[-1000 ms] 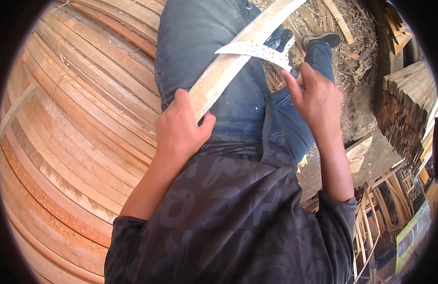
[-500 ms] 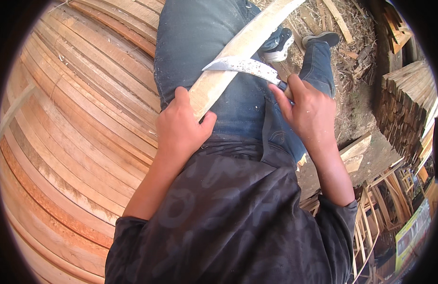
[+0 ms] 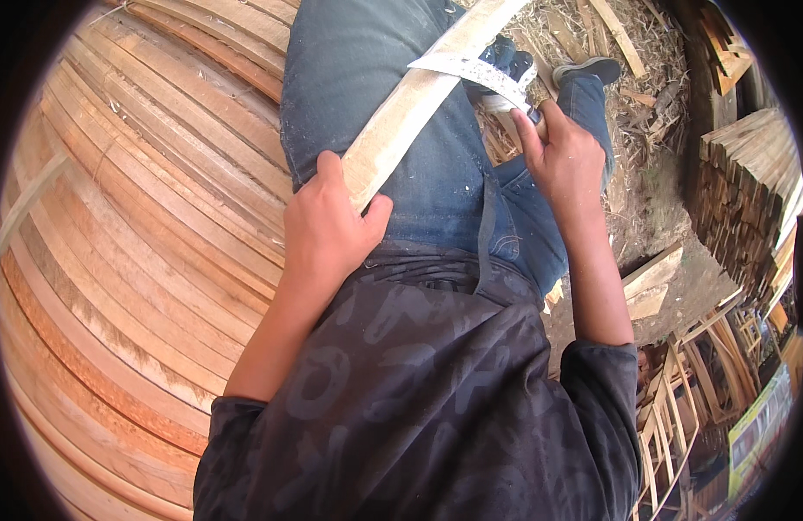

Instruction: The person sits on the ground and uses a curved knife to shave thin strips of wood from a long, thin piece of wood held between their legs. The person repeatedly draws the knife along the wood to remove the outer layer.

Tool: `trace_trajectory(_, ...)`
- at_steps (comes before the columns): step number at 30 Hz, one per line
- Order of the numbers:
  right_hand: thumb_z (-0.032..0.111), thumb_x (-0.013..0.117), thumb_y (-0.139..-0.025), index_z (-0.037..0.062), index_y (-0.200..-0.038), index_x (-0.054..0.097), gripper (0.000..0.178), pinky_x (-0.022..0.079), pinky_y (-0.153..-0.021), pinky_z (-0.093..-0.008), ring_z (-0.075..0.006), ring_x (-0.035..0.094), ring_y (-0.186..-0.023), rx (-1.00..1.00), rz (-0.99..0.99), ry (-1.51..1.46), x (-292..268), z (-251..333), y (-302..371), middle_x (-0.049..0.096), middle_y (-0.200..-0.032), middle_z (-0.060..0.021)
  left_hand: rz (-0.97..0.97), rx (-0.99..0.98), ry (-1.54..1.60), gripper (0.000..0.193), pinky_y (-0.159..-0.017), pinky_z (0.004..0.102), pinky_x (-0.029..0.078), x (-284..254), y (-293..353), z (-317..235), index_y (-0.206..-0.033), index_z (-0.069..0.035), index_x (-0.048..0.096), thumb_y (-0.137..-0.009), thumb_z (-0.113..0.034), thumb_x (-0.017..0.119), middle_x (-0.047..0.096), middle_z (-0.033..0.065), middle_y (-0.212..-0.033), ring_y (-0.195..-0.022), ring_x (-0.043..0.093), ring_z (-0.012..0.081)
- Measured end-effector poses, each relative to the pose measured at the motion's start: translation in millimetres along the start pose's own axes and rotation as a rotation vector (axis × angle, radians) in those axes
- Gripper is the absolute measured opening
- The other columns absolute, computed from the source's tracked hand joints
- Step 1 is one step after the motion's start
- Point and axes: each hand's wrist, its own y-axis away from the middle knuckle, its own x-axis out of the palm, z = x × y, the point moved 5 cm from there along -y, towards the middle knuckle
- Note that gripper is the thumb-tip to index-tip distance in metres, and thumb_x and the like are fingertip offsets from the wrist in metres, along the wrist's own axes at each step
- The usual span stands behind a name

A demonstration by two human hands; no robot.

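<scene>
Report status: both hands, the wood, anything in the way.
Left hand gripping near end of wooden plank. Right hand gripping curved knife, blade across plank. Leg in blue jeans directly under plank.

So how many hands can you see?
2. The left hand grips the near end of the pale wooden piece. The right hand, farther right, holds the curved knife by its handle. Some fingers are hidden, but both hands show.
</scene>
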Motion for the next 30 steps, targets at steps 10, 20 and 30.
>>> trace_trajectory(10, 0.042, 0.061, -0.088, 0.0084, -0.070, 0.051, 0.040, 0.046, -0.044, -0.0367, -0.0285, 0.061, -0.051, 0.024, -0.008, 0.023, 1.7, -10.9, -2.0, 0.058, -0.058, -0.0076, 0.024, -0.027, -0.044, 0.033, -0.064, 0.0506, 0.048, 1.2, 1.2, -0.9, -0.087, 0.002, 0.046, -0.073, -0.021, 0.065, 0.060, 0.0275, -0.071, -0.071, 0.060, 0.0467)
trace_trajectory(20, 0.045, 0.059, -0.089, 0.0068, -0.074, 0.058, 0.042, 0.047, -0.048, -0.0426, -0.0338, 0.062, -0.054, 0.209, -0.085, -0.014, 0.6, -53.3, -16.1, 0.059, -0.054, -0.0097, 0.029, -0.015, -0.114, 0.041, -0.066, 0.0487, 0.051, -2.3, 3.5, 1.2, -0.087, 0.003, 0.048, -0.071, -0.028, 0.068, 0.062, 0.0268, -0.073, -0.072, 0.063, 0.0438)
trace_trajectory(30, 0.048, 0.058, -0.089, 0.0074, -0.072, 0.053, 0.045, 0.046, -0.045, -0.0415, -0.0330, 0.062, -0.055, 0.038, -0.148, -0.005, 21.8, -32.3, -15.3, 0.061, -0.059, -0.0107, 0.042, -0.059, -0.020, 0.032, -0.066, 0.0483, 0.048, -4.3, 0.8, 1.2, -0.085, 0.003, 0.048, -0.073, -0.021, 0.066, 0.060, 0.0274, -0.074, -0.075, 0.061, 0.0457)
